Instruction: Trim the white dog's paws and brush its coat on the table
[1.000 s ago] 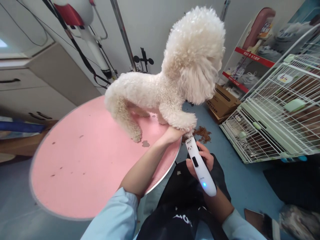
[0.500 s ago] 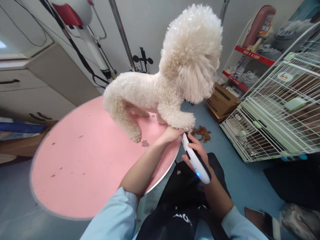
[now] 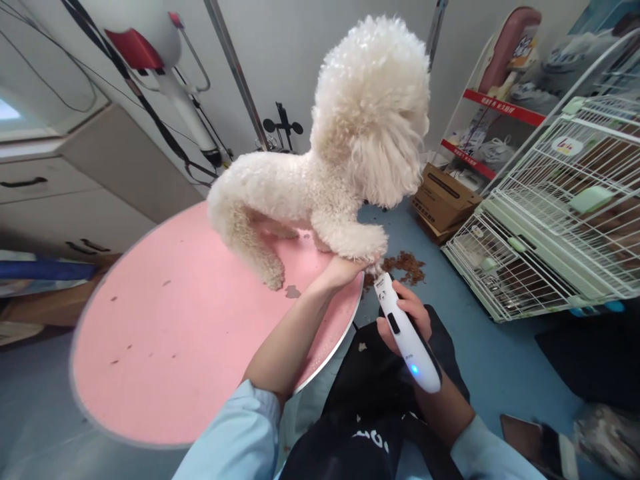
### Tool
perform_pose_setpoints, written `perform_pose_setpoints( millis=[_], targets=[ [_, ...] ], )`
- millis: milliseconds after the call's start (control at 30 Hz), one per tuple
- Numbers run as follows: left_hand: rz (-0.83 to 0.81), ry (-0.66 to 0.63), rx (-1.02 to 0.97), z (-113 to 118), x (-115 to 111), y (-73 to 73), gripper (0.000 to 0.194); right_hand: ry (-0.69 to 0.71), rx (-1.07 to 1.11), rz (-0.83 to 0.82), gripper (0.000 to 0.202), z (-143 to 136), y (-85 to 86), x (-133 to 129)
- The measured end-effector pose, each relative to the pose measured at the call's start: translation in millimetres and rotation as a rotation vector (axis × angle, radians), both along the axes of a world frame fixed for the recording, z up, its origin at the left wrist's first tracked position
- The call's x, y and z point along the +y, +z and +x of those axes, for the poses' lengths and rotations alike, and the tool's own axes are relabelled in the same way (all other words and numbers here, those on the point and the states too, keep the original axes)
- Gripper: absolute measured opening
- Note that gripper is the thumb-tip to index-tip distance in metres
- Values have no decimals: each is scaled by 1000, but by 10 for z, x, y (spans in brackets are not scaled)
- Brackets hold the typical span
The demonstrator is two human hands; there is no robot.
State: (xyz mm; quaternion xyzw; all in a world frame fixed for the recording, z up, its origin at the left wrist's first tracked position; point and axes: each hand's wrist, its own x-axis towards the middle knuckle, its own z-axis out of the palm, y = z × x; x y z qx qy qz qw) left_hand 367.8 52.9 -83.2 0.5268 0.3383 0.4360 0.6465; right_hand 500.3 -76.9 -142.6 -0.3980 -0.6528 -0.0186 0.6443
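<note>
A fluffy cream-white dog (image 3: 280, 187) stands on a round pink table (image 3: 165, 333), its head turned to the right. My left hand (image 3: 346, 272) is closed under and around the dog's front paw (image 3: 367, 241) at the table's right edge; the fingertips are mostly hidden by fur. In my right hand (image 3: 413, 313) is a white clipper (image 3: 407, 337) with a black back and a lit blue light. The clipper's head points up at the paw, with a small tuft of pale fur by its tip.
Brown cut hair (image 3: 407, 268) lies on the blue floor beyond the table. To the right are a cardboard box (image 3: 443, 200), a white wire cage (image 3: 565, 200) and a shelf (image 3: 505, 107). A dryer (image 3: 145, 40) and drawers (image 3: 45, 207) are at the left.
The clipper has turned so its front face shows and has moved slightly down and right, away from the paw. The whole view has shifted a little; my left hand still holds the paw.
</note>
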Motion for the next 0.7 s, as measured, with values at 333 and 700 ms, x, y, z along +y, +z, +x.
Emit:
perform_pose_setpoints(
  millis=[333,700],
  targets=[
    [86,-72,61,-35,47,-70,51,123,37,-128,47,63,48,83],
    [170,-134,131,-108,15,43,40,686,243,-512,42,486,348,356]
  ],
)
